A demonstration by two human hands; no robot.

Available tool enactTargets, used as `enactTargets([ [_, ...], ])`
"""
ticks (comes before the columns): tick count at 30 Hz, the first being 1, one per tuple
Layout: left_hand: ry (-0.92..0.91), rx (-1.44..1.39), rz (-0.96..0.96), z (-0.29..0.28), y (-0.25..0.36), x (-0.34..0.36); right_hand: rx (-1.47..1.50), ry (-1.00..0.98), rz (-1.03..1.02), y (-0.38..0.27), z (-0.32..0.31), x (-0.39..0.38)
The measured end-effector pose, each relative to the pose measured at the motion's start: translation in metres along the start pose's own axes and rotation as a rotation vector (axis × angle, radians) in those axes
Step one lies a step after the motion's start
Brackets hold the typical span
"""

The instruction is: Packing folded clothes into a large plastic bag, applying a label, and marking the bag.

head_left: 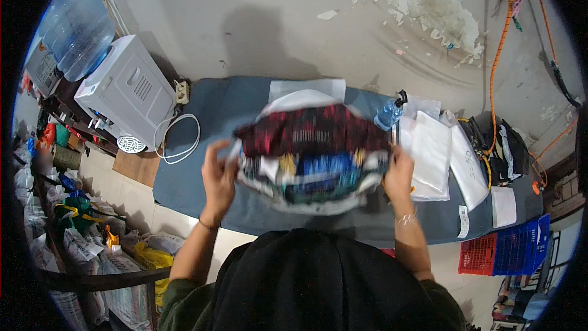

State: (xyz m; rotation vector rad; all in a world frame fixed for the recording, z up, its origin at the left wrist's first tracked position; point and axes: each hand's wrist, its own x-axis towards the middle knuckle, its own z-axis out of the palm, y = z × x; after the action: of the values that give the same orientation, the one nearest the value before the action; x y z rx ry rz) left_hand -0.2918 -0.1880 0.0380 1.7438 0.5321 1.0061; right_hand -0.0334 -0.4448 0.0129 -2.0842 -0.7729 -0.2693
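Note:
Between my two hands is a bundle of patterned cloth (293,136), smeared by motion, held over the grey-covered table (184,190). Its upper part is dark red and black; blue, teal, yellow and white show lower down, with a whitish edge around the underside. Fingers of my left hand (218,175) close on its left edge. At the right edge, my right hand (400,175) grips it in the same way. A white sheet-like piece (306,89) lies behind the bundle, partly covered by it.
A blue spray bottle (390,111) and white plastic packets (432,156) lie right of the bundle. Dark bags (511,153) sit farther right, near a hanging orange cord (499,55). A water dispenser (131,92) stands left. Filled bags (101,263) and a red-blue crate (505,248) flank the table.

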Motion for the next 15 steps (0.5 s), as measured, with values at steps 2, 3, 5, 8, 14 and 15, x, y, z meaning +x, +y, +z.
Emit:
enactTargets([
  [2,0.028,-0.121,0.008,0.01,0.055,0.041,0.496,-0.056,0.174,-0.048,-0.03,0.043],
  [3,0.093,-0.287,0.085,0.005,0.078,0.064,0.738,0.201,0.15,-0.068,-0.041,0.058],
  [5,0.211,-0.513,0.065,-0.014,0.13,0.085,0.8,0.231,-0.081,-0.112,-0.084,0.088],
  [8,0.149,-0.629,-0.029,-0.02,0.142,0.114,1.064,0.132,-0.121,-0.138,-0.09,0.115],
  [14,-0.043,-0.723,-0.202,-0.035,0.123,0.193,1.144,0.058,0.046,-0.143,-0.065,0.173],
  [15,-0.007,-0.705,-0.24,-0.031,0.125,0.2,1.146,0.058,0.047,-0.143,-0.063,0.183],
])
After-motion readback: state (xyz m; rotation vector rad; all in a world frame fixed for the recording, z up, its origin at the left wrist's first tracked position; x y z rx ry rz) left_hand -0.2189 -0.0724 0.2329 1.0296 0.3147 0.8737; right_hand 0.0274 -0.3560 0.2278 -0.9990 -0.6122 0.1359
